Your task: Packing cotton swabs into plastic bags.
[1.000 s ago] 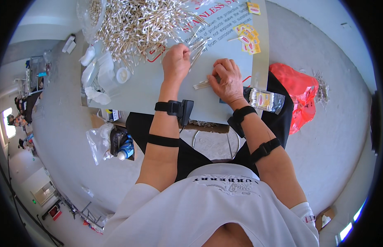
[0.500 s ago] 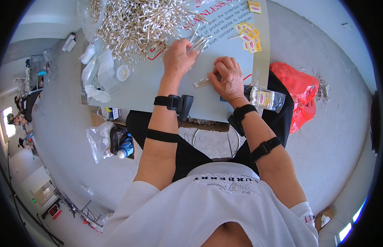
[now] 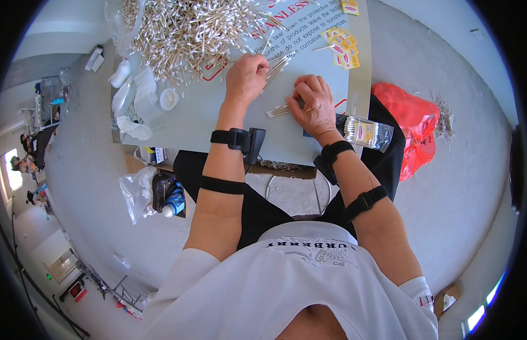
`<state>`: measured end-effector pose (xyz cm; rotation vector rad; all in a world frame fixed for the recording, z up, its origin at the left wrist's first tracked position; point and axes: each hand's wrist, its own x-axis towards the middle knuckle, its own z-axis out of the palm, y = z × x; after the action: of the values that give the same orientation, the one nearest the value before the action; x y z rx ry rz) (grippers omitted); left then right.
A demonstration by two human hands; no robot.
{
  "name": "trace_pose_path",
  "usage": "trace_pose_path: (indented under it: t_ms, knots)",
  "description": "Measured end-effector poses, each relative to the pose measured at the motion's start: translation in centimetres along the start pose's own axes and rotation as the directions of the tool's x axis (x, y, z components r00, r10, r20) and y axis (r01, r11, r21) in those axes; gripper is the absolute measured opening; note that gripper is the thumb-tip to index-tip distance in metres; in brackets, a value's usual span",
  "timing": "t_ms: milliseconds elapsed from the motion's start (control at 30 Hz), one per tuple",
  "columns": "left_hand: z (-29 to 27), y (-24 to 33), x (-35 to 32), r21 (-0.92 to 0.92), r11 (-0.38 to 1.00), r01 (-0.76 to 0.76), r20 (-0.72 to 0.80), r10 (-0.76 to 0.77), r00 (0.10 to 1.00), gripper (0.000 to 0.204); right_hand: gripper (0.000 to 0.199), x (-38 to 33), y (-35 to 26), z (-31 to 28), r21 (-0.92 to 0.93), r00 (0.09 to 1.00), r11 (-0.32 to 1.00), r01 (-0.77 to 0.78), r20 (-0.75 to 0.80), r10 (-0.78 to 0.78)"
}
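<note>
My left hand (image 3: 247, 77) is over the table, fingers curled into a pinch. Whatever lies between its fingertips is too small to make out. Beside those fingertips, a slanting row of cotton swabs (image 3: 279, 70) lies on the tabletop (image 3: 218, 116). To the right, my right hand (image 3: 314, 107) rests low with its fingers bent inward. A few more cotton swabs (image 3: 278, 111) stick out to the left from under its thumb; their other ends are hidden by the hand. A large loose heap of cotton swabs (image 3: 184, 37) spreads across the far left of the table.
Yellow printed cards (image 3: 344, 48) lie at the far right. A clear pack of swabs (image 3: 362, 134) is by my right wrist, near a red plastic bag (image 3: 408, 130). Clear plastic bags (image 3: 143, 99) and a small round white container (image 3: 169, 99) sit at left. Below is an open carton (image 3: 286, 170).
My left hand has drawn slightly left, off the slanting row of swabs, which now shows more fully. My right hand has barely moved.
</note>
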<state>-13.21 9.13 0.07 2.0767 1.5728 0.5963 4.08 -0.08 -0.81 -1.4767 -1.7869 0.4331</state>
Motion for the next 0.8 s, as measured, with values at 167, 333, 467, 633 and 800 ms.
trace_pose_path:
  t_ms: [167, 333, 467, 633, 800]
  knots:
    - [-0.3, 0.5, -0.1, -0.002, 0.999, 0.038, 0.017, -0.038, 0.999, 0.01, 0.018, 0.0, 0.1, 0.1, -0.004, 1.0, 1.0, -0.001, -0.003, 0.001]
    - [-0.6, 2.0, -0.3, -0.022, 0.996, 0.088, 0.058, -0.087, 0.995, 0.014, 0.018, 0.0, 0.1, 0.1, -0.006, 1.0, 1.0, 0.005, -0.008, -0.005]
    - [0.0, 2.6, -0.8, 0.094, 0.996, -0.002, 0.004, 0.002, 1.0, 0.017, 0.017, 0.0, 0.0, 0.2, -0.005, 1.0, 1.0, 0.0, -0.01, 0.0]
    - [0.3, 2.7, -1.8, 0.124, 0.988, -0.088, 0.03, 0.085, 0.996, 0.019, 0.017, 0.1, 0.1, 0.3, -0.007, 1.0, 1.0, 0.008, -0.025, -0.008]
    - [-0.4, 2.7, -1.2, -0.072, 0.997, 0.01, 0.125, -0.001, 0.992, 0.016, 0.016, 0.0, 0.0, 0.1, -0.009, 1.0, 1.0, 0.008, -0.02, -0.008]
